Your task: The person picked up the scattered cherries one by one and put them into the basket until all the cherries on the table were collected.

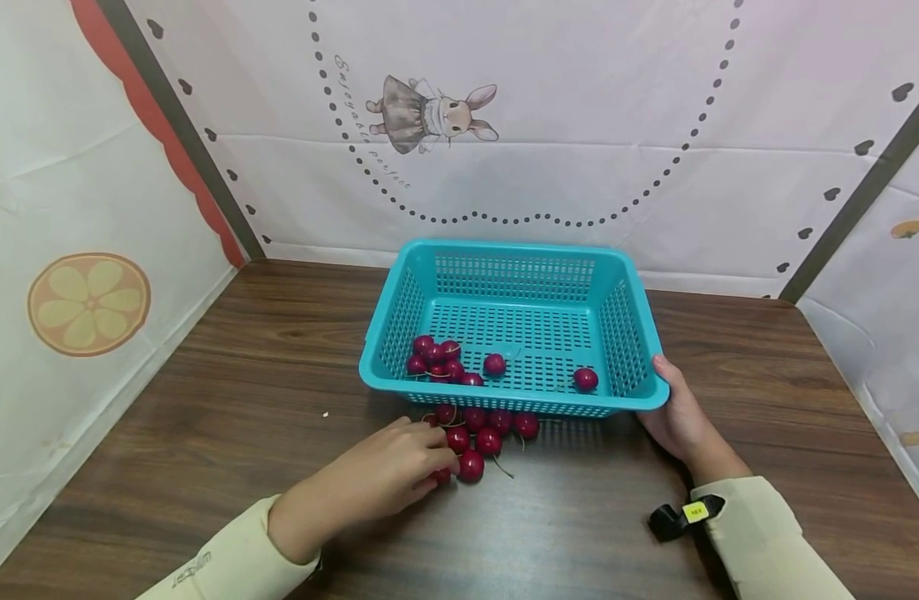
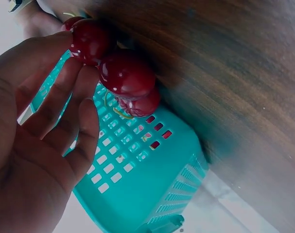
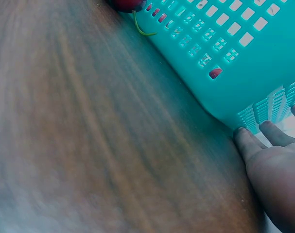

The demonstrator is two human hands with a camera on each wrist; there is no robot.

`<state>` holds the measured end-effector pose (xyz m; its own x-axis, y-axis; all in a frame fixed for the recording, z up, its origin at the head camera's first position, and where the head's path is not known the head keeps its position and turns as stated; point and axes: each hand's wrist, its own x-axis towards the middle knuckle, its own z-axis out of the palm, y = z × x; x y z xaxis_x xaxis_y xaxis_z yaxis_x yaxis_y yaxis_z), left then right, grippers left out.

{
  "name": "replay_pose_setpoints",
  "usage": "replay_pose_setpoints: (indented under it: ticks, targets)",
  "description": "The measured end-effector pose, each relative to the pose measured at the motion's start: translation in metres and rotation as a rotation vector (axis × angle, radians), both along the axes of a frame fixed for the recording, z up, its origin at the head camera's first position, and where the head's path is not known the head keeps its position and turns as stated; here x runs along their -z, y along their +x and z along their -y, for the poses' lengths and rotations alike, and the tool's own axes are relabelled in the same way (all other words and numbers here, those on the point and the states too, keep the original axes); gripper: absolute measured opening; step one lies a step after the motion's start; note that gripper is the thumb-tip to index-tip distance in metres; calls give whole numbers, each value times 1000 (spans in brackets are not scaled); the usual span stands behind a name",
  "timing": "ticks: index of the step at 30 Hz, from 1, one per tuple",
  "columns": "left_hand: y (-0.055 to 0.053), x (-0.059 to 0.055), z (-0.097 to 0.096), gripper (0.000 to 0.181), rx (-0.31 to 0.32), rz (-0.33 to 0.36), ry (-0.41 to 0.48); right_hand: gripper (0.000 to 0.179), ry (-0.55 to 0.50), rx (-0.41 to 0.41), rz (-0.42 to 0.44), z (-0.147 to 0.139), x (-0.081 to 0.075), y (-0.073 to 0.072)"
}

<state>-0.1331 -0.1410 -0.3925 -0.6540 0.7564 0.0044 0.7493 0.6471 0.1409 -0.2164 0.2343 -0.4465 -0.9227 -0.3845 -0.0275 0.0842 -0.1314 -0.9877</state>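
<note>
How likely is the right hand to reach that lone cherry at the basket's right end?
Probably yes: the right hand touches the near right corner of the basket, and the lone cherry lies inside close by, uncovered. Only a wall seems between, and the top is open.

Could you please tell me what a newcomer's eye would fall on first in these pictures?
Probably the bright turquoise basket on the dark wooden table, with cherries inside mostly clustered at its near left corner. Next come the glossy loose cherries in front of it, with the left hand at their left side, while the right hand holds the basket's near right corner.
</note>
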Motion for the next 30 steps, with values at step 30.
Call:
replay_pose_setpoints:
  ticks: [30]
  targets:
    - [-1,4,-2,31,-14,13,-22,69,12,0,-8,0,0,0]
